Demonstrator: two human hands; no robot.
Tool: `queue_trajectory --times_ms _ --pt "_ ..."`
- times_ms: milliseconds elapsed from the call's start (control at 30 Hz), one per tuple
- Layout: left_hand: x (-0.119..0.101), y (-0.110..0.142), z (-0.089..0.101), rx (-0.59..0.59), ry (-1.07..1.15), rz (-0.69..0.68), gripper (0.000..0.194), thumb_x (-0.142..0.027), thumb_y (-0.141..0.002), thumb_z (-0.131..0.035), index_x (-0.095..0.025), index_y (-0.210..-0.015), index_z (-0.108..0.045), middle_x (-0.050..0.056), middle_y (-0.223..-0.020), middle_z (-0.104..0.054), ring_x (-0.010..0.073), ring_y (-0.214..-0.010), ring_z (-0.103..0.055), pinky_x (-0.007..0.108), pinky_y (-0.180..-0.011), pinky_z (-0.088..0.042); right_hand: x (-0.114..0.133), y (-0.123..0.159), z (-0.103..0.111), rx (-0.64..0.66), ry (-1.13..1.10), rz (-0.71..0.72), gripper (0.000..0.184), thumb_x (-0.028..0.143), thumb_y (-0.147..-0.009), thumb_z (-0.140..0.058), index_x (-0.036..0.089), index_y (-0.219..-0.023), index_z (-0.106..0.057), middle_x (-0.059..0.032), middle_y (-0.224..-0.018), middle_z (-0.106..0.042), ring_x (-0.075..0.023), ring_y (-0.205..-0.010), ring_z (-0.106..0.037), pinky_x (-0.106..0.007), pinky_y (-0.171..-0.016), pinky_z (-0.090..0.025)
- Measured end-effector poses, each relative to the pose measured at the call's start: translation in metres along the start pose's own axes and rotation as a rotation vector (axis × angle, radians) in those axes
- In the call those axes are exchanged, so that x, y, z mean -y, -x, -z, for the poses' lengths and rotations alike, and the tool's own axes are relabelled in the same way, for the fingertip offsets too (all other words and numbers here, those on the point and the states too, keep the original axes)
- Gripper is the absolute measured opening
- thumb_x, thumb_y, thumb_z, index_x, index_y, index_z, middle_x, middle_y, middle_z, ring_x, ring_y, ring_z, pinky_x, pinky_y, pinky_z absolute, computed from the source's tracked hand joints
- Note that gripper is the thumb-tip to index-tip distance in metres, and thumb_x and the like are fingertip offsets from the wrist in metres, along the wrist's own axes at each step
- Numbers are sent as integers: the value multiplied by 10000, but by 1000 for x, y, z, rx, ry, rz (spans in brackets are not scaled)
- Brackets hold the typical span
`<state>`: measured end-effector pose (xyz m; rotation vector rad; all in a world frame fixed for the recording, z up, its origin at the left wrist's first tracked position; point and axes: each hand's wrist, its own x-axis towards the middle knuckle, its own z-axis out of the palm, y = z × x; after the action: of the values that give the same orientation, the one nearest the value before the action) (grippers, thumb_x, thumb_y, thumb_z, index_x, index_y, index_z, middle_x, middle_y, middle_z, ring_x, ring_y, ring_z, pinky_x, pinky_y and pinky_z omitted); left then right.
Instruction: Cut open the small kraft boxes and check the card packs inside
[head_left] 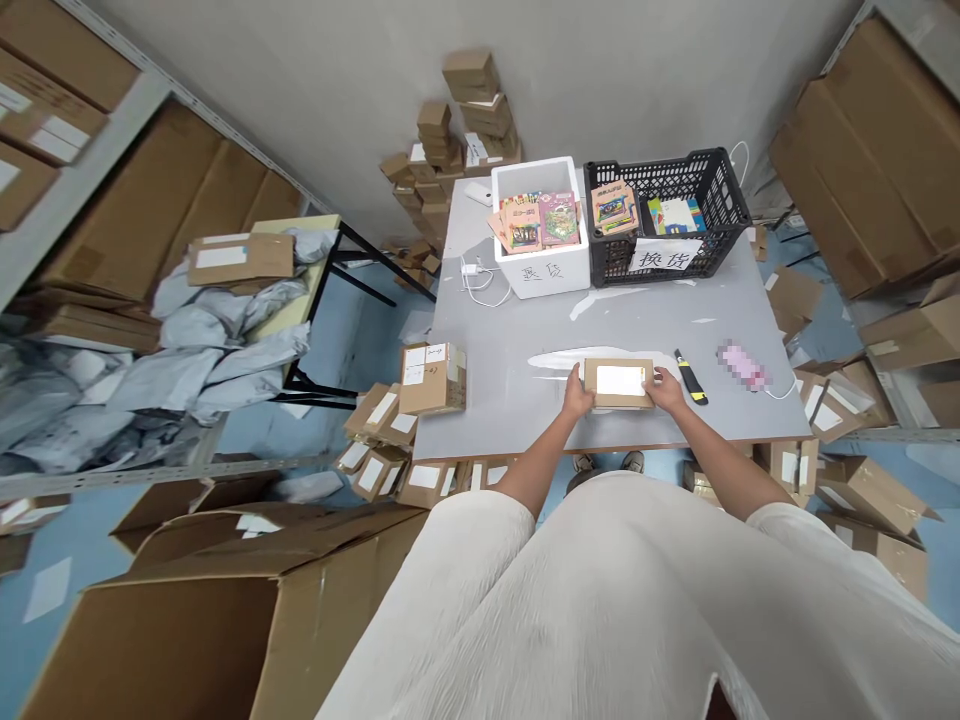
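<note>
A small brown cardboard box (604, 401) with a white label on top lies near the front edge of the grey table (502, 370). My left hand (577, 395) grips its left side, thumb at the upper corner. At the opposite side, my right hand (665, 389) holds the box with its fingers against the edge. Just right of that hand, a black and yellow box cutter (691, 377) rests on the tabletop. The underside of the box is hidden.
A white foam box (544, 275) and a black plastic crate (615, 262), both holding colourful booklets, stand at the back. A taped carton (433, 379) sits at the left table edge. A blurred pink object (742, 366) with a cable lies right. Cartons crowd the floor.
</note>
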<state>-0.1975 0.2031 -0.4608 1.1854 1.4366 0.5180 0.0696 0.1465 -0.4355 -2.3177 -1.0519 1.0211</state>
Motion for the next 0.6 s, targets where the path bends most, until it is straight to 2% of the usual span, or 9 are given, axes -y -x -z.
queue_trajectory --times_ms 133,233,300,467,600 --pt "-10 3 -3 61 51 -9 1163 -130 -740 -804 -234 -1764 -261 176 -1560 -627 322 -1364 -662 439 -1166 -518 -4 -1 -6 25 -167 4 816 296 -774 -781 219 -1559 -570 -163 -1423 -735 -298 -1089 -774 -497 -1073 -588" --pt "-20 2 -4 22 90 2 1159 -168 -762 -819 -297 -1764 -252 149 -1562 -628 297 -1344 -675 415 -1113 -549 -3 -3 -3 17 -257 -17 906 282 -725 -792 247 -1593 -537 -159 -1452 -716 -294 -1102 -768 -514 -1071 -595" --pt "-28 0 -5 -21 137 3 1065 -223 -832 -798 -318 -1751 -269 138 -1557 -622 274 -1365 -659 389 -1089 -554 4 -4 1 -8 -340 10 932 298 -715 -800 274 -1605 -527 -146 -1484 -693 -288 -1148 -757 -498 -1073 -597" --pt "-40 -7 -6 -121 204 -66 809 -402 -959 -749 -241 -1668 -394 116 -1341 -688 238 -1280 -669 349 -1078 -519 27 -5 13 -96 -457 66 851 467 -804 -796 255 -1593 -555 -148 -1504 -675 -311 -1251 -716 -432 -1072 -597" --pt "-24 -3 -7 -146 117 -60 625 -414 -967 -724 -204 -1526 -543 64 -1098 -700 227 -1109 -685 366 -1037 -520 25 0 14 -163 -300 27 689 543 -851 -747 184 -1435 -677 -156 -1309 -766 -316 -1148 -748 -440 -1057 -594"
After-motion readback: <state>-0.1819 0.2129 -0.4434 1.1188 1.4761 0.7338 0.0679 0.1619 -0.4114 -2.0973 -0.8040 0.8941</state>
